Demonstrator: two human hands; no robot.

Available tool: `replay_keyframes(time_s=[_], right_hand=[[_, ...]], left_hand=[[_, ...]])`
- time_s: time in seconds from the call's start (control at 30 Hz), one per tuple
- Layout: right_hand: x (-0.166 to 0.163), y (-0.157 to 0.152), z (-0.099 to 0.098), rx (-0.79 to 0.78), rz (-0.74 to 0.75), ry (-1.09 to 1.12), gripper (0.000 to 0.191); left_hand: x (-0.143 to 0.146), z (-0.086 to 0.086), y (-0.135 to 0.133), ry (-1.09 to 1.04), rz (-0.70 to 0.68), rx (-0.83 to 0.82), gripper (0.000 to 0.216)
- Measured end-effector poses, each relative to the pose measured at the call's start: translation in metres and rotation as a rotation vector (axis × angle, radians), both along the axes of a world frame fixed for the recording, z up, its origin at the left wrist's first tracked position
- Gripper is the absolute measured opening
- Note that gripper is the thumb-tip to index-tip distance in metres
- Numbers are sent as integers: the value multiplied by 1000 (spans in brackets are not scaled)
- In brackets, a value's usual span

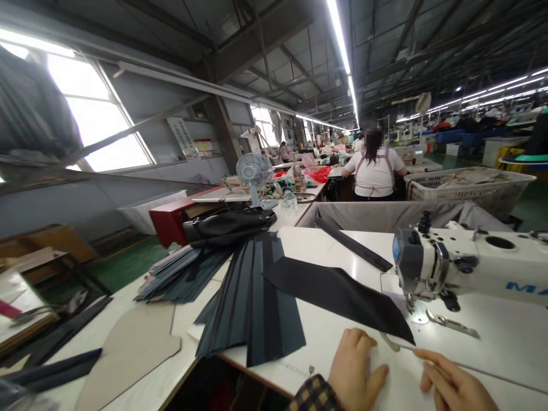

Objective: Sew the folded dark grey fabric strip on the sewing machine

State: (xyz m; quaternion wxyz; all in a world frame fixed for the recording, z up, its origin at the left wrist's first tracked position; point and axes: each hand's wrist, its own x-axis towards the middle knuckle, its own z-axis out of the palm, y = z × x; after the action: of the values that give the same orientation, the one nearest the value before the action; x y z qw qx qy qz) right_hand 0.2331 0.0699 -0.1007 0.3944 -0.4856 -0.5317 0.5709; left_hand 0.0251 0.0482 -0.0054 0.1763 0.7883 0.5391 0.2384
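Note:
My left hand rests on the white table in front of the sewing machine, fingers curled over together and thumb apart, with nothing visible in the gap. To its right, my right hand has its index finger stretched to the left. Its fingertips meet a thin, curved, pale olive piece whose kind I cannot make out. Just beyond both hands lies a dark, shaped panel, its right end beside the needle area of the sewing machine. The panel's left end overlaps fanned dark blue-green strips.
A stack of cut pieces and a black bag lie left of the strips. A beige pattern piece sits at front left. Behind the machine is a narrow dark strip. Farther off are a fan and a seated person.

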Motion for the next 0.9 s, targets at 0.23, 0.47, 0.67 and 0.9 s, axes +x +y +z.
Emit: replay_keyframes(time_s=[0.23, 0.47, 0.67, 0.9], right_hand=[[-8, -7, 0, 41, -41, -67, 54], [-3, -15, 15, 242, -170, -140, 42], [-3, -9, 13, 440, -192, -339, 35], [-1, -14, 61, 699, -120, -205, 65]], left_hand=[[33, 1, 49, 434, 103, -3, 48], [-18, 22, 34, 303, 15, -16, 13], [-68, 54, 8, -396, 130, -114, 41], [-47, 77, -19, -456, -66, -243, 32]])
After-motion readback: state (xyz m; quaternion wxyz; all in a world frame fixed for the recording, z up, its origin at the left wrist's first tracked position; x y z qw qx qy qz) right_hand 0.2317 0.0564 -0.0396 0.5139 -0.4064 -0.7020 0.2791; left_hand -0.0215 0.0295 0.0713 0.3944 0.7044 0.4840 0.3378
